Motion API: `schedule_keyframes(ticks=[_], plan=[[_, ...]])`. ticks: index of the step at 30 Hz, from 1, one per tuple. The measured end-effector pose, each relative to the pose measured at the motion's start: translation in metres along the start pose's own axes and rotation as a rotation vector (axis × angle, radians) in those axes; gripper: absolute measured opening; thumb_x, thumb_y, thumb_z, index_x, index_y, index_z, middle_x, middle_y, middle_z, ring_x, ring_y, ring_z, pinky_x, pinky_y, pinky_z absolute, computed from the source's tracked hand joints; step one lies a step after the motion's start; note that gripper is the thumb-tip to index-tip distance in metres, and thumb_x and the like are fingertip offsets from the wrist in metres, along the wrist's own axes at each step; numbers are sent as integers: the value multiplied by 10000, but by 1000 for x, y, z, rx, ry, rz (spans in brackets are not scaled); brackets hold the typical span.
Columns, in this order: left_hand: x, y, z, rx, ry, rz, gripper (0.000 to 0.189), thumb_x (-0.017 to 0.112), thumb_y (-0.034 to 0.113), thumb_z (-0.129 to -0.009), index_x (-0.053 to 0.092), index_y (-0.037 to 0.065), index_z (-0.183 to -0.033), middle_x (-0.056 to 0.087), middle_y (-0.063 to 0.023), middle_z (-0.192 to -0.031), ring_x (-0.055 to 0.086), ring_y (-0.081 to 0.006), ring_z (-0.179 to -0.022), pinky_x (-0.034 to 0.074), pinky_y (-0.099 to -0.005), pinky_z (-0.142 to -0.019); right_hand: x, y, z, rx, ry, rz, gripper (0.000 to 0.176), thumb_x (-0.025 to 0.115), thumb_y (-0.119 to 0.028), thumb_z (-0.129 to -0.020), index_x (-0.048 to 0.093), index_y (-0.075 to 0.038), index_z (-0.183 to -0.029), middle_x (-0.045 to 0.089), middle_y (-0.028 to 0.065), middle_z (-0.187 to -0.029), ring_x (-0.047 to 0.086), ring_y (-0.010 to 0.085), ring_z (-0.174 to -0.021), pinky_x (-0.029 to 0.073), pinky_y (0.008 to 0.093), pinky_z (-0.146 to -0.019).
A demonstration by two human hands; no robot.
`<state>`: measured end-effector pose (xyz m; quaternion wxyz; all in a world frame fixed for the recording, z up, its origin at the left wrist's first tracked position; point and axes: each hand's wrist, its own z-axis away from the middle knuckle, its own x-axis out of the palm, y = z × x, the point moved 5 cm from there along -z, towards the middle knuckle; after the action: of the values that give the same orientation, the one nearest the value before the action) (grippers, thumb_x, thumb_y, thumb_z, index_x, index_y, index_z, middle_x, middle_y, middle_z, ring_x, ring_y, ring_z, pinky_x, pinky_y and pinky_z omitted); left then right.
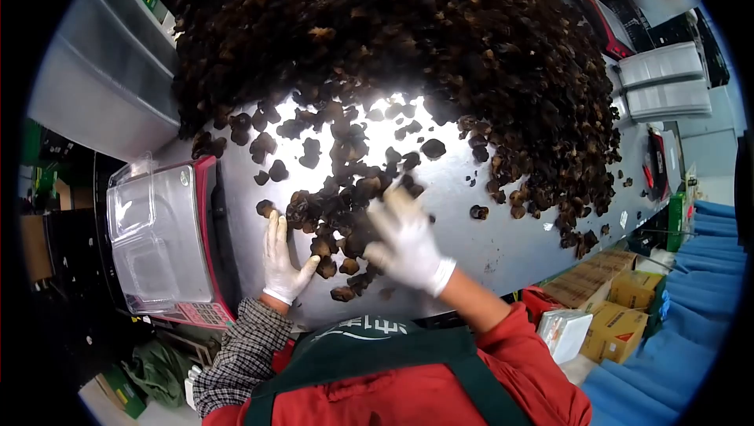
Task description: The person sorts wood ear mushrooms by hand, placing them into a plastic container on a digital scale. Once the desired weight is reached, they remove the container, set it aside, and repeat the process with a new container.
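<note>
A small group of dark brown, curled dried mushrooms (322, 210) lies on the metal table (463, 249) in front of me. My left hand (284, 265), in a white glove, rests at the left edge of this group. Its fingers point away from me, and the thumb stands apart beside a mushroom. On the other side, my gloved right hand (410, 247) reaches over the pieces with its fingers spread and somewhat blurred. Neither hand shows a piece in its grip. What lies beneath the right fingers is hidden.
A large heap of the same mushrooms (377, 25) covers the table's far side and curves down the right. At left stand a red-edged scale (208, 237) with a clear plastic tray (161, 237) on it and a large translucent bin (110, 73). Cardboard boxes (616, 328) sit below right.
</note>
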<state>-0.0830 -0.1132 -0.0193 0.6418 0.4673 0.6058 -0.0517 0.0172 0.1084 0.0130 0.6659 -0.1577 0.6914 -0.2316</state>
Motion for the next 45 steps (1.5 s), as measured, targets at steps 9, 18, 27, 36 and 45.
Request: schedule_keyframes(ticks=[9,18,27,36,45], plan=[[1,-2,1,-50,-7,34,944,755,328,-704,261,-16,-1431,274,-263,-1467,291,-416,-1346,247,-456,-1116,-36,-19,-117,-121,245,-10,523,590,-387,-882,517,-8,-1234,482,229,-1309,534,359,-1097,489,443,-853],[1,-8,2,1,35,51,911,711,357,-748,252,-29,-1433,273,-273,-1466,302,-423,-1344,265,-478,-1104,38,-97,-28,-426,-188,-55,652,540,-516,-869,478,-21,-1289,436,269,-1328,367,401,-1299,271,615,-1043],[1,-8,4,-17,57,79,984,711,475,-743,227,-24,-1439,254,-274,-1471,302,-432,-1335,258,-483,-1104,-15,-17,-140,-98,170,49,396,578,-329,-889,533,-23,-1136,557,166,-1020,564,325,-941,511,426,-739],[1,-11,6,-25,60,106,968,577,605,-816,211,-33,-1445,247,-306,-1457,287,-450,-1335,248,-494,-1099,-9,-53,-72,-244,-56,-129,365,625,-324,-857,591,-67,-1115,556,158,-1007,592,300,-873,502,389,-780],[3,-14,6,-37,117,75,1005,551,648,-808,192,-44,-1442,207,-311,-1467,244,-447,-1351,203,-514,-1112,11,-22,-186,-29,72,21,309,598,-285,-861,587,-40,-1049,521,204,-1079,541,369,-984,494,461,-811]])
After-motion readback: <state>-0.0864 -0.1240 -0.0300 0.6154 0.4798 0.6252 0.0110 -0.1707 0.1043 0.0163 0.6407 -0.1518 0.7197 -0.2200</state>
